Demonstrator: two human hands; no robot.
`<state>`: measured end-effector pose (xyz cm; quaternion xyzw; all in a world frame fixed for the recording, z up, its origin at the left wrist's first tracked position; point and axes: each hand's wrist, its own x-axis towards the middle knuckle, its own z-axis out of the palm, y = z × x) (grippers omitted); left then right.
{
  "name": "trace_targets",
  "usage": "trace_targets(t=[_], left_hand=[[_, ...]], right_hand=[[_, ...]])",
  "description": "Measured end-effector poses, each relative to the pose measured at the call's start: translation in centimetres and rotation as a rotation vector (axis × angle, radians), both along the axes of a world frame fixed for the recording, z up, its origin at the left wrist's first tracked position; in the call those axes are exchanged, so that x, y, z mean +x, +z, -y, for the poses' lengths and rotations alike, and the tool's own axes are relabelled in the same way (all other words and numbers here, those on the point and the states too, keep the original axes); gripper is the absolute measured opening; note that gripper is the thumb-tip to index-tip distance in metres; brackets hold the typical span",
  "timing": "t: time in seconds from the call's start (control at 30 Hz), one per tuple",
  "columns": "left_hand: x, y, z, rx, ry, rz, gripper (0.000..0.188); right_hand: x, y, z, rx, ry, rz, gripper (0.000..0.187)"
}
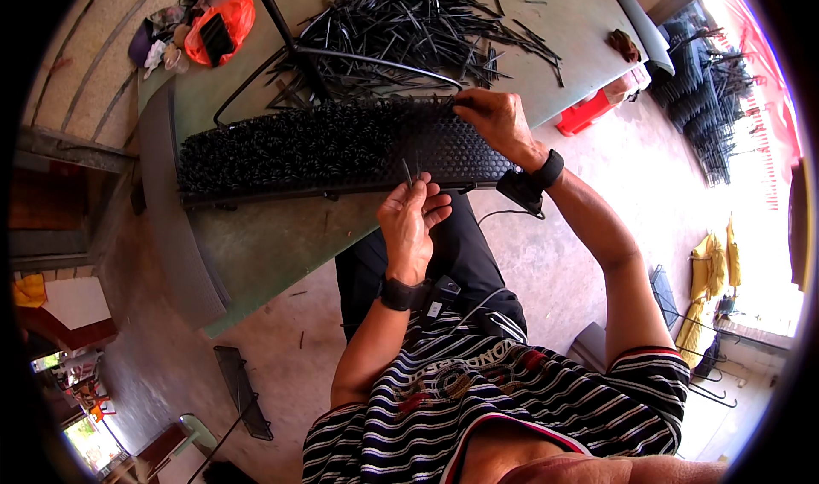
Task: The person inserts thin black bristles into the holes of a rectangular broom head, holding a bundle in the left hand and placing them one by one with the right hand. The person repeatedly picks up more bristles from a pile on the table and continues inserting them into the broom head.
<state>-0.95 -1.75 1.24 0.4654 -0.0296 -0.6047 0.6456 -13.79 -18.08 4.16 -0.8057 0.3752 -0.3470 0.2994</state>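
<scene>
Striped black-and-white shirt (495,407) fills the foreground, its short sleeves leaving both forearms bare. Beyond it spreads a pale green bench (256,271), angled across the pinkish floor (316,313). Along the bench's near side lies a long black panel (473,147), its right end reaching past the bench edge. Dense black bristles (281,155) cover the left and middle of the panel, while its right end is bare and shows rows of small holes. Behind it, a loose heap of black strips (384,32) lies on the bench, and a dark metal rod frame (375,55) stands between heap and panel. At the bench's far left corner sits an orange bag (239,19).

Of the two hands, the left (407,232) is just in front of the panel, thumb and fingers pinched on a few thin strips (407,172) that point upward, the other fingers loosely curled. The right (499,124) is at the panel's upper right corner, fingertips drawn close together; whether they grip anything cannot be told. Black straps (403,295) circle both wrists.
</scene>
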Motion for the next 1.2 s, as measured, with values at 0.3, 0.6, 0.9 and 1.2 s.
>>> trace_targets(t=[0.3,0.6,0.9,1.2], left_hand=[[0.0,0.5,0.0,-0.001,-0.016,-0.003,0.019],[-0.6,0.5,0.1,-0.134,-0.271,-0.011,0.019],[-1.4,-0.4,0.1,-0.057,-0.221,-0.096,0.024],[-0.8,0.0,0.1,-0.026,-0.223,-0.082,0.028]], right_hand=[[1.1,0.6,1.1,-0.307,0.146,-0.133,0.016],[-0.6,2.8,-4.7,0.477,0.253,-0.075,0.019],[-1.0,2.3,-2.2,-0.090,-0.111,0.265,0.015],[-0.9,0.1,-0.2,-0.177,-0.057,0.115,0.011]])
